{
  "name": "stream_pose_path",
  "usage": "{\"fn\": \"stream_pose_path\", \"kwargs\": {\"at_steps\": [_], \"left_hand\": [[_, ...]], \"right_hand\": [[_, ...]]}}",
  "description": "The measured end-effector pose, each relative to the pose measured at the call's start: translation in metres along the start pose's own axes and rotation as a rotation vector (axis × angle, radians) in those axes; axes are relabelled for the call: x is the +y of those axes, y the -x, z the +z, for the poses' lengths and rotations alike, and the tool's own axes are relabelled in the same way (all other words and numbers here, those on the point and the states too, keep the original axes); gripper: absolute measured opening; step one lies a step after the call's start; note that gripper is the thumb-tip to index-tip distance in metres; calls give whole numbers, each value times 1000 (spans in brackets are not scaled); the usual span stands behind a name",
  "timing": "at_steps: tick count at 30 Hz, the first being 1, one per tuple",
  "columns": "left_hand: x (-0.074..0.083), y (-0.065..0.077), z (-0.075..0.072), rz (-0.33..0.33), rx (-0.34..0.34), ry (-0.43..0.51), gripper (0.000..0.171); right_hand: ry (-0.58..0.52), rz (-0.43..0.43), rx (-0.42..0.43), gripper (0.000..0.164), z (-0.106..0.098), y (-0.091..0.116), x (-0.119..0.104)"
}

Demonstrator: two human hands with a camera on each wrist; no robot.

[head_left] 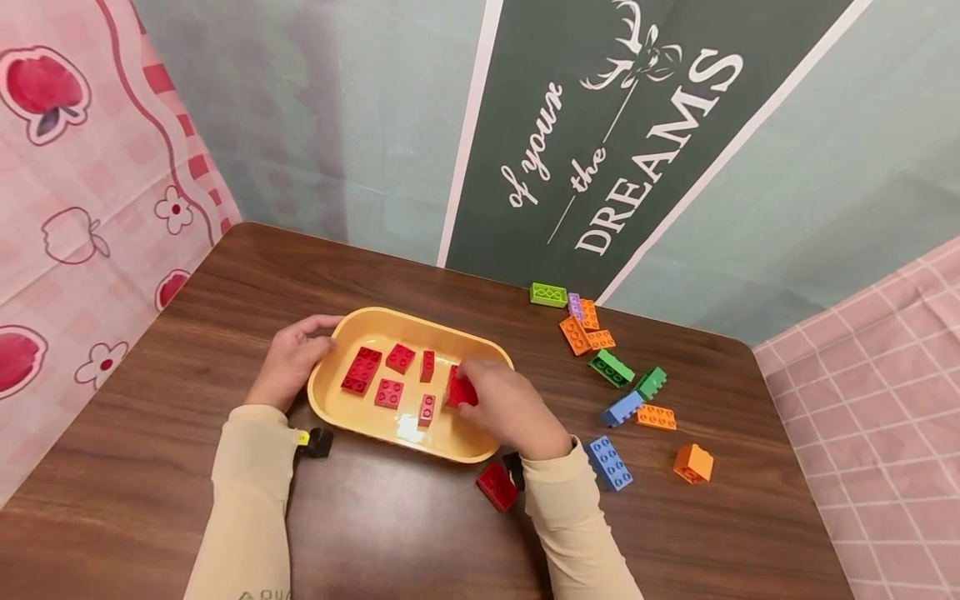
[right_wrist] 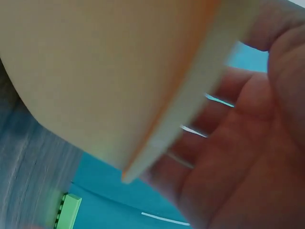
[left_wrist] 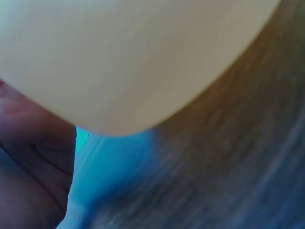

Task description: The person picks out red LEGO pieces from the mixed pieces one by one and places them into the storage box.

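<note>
A yellow oval tray (head_left: pixel 405 321) stands on the table with several red toy bricks in it, among them a large one (head_left: pixel 362 370) at its left. My left hand (head_left: pixel 291 357) holds the tray's left end at the rim. Over the right rim reaches my right hand (head_left: pixel 506 407), its fingers inside the tray gripping a red brick (head_left: pixel 454 388), which they partly cover. In the right wrist view the tray wall (right_wrist: pixel 105 81) hides the fingertips of the right hand (right_wrist: pixel 238 143). The left wrist view shows the tray's outside (left_wrist: pixel 119 71) beside part of the left hand (left_wrist: pixel 35 157).
Another red brick (head_left: pixel 498 487) lies outside the tray, by the right wrist. Right of the tray are scattered bricks: blue (head_left: pixel 610 462), orange (head_left: pixel 693 463), dark green (head_left: pixel 611 367), lime green (head_left: pixel 548 295) and purple (head_left: pixel 575 306). A printed curtain (head_left: pixel 360 125) hangs behind the table (head_left: pixel 360 517).
</note>
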State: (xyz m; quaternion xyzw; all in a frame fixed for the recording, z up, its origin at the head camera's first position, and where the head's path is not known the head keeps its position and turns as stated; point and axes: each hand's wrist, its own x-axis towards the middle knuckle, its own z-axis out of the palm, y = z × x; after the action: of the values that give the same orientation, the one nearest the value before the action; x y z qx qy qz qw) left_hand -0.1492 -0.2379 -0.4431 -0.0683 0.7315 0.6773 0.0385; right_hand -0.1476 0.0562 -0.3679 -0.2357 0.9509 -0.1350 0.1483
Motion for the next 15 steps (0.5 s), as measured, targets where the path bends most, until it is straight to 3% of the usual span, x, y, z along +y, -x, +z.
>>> {"fn": "stream_pose_path", "kwargs": {"at_steps": [6, 15], "left_hand": [[0, -1, 1, 14, 4, -1, 43], [-2, -1, 0, 19, 0, 1, 43]], "right_hand": [[132, -27, -68, 36, 11, -3, -7], [167, 0, 8, 37, 24, -5, -10]]}}
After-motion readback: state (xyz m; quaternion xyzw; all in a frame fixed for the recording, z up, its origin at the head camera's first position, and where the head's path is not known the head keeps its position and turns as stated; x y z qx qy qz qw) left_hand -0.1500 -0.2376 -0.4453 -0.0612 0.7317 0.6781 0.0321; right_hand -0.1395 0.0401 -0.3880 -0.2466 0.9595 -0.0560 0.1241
